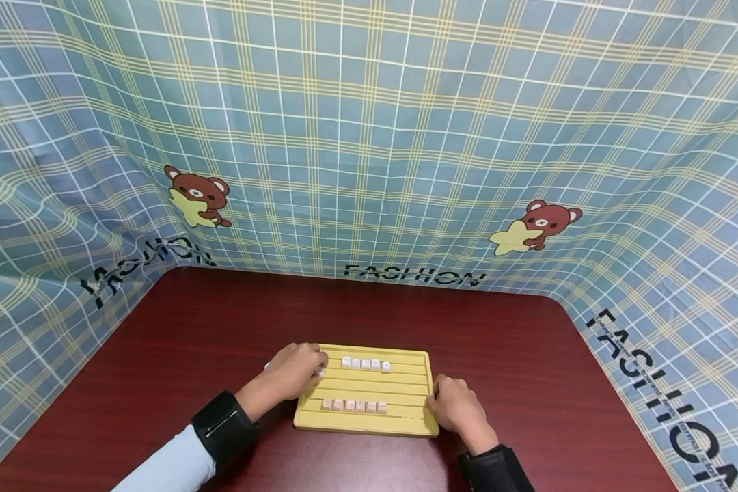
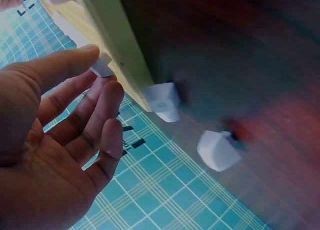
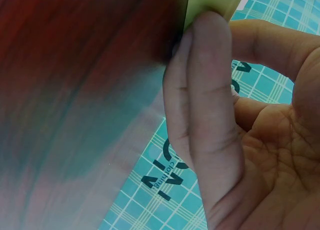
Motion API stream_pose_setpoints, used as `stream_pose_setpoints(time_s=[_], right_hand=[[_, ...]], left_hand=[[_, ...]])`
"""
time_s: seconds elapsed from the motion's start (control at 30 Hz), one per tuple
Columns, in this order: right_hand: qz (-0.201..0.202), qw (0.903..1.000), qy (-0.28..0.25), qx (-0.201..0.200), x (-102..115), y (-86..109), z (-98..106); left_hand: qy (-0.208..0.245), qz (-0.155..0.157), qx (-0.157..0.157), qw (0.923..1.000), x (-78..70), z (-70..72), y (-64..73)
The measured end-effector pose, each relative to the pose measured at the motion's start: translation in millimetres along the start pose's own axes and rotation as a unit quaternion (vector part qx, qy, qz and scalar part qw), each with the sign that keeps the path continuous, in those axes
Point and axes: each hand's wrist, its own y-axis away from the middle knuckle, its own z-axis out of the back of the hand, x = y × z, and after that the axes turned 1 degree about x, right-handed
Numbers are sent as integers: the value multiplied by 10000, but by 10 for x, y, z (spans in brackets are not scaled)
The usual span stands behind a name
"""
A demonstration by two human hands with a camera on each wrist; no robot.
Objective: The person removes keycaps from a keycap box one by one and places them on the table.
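A yellow grooved board [image 1: 369, 389] lies on the dark red table. White keycaps [image 1: 365, 364] stand in a row along an upper groove, and pinkish keycaps [image 1: 353, 406] line a lower one. At the board's left edge, my left hand [image 1: 296, 369] pinches a white keycap [image 2: 103, 66] between thumb and fingertip, with the other fingers loosely bent. Two loose white keycaps [image 2: 218, 151] lie on the table beside the board in the left wrist view. My right hand [image 1: 458, 404] grips the board's right edge, fingers against its side; the thumb's contact is partly hidden.
The dark red table [image 1: 221, 321] reaches back to a blue-green plaid cloth [image 1: 369, 171], which hangs behind it and on both sides. Bears and black lettering are printed on the cloth.
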Motion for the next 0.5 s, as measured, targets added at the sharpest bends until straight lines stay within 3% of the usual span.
stream_pose_setpoints(time_s=[0.23, 0.5], right_hand=[[-101, 9999, 5, 89, 6, -3, 16], [-45, 10000, 12, 7, 9, 8, 12]], left_hand=[[95, 185, 80, 9998, 62, -27, 56], [135, 225, -76, 9996, 117, -20, 95]])
